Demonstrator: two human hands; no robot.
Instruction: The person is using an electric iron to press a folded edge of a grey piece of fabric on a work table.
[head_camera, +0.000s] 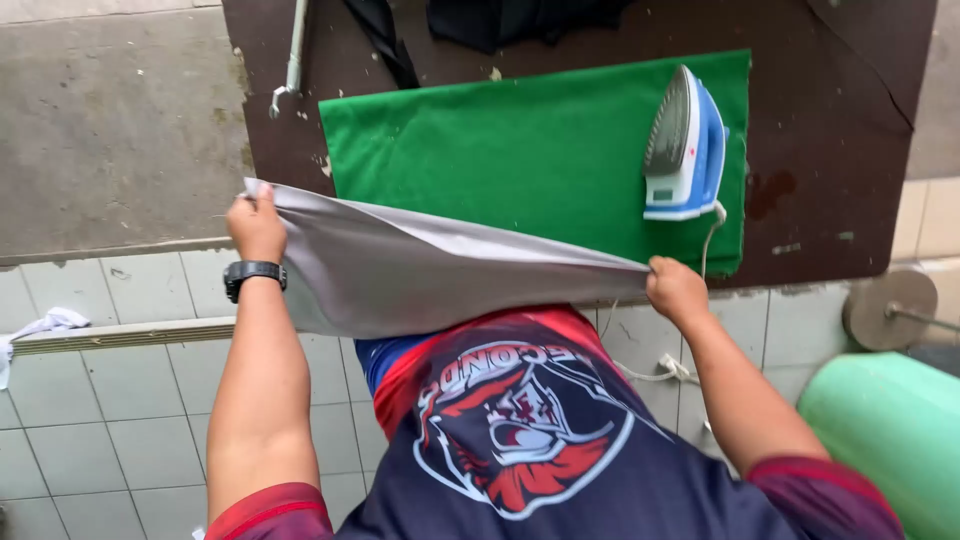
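Beyond my grip a green cloth (520, 150) covers the brown bench (830, 130), and a blue-and-white iron (685, 145) stands upright on it.

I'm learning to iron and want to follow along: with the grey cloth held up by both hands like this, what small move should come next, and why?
Probably lower the grey cloth forward onto the green pad. The left hand and right hand hold it stretched by its corners just above the table's near edge, the pad lies bare, and the iron stands upright at the right, out of the way.
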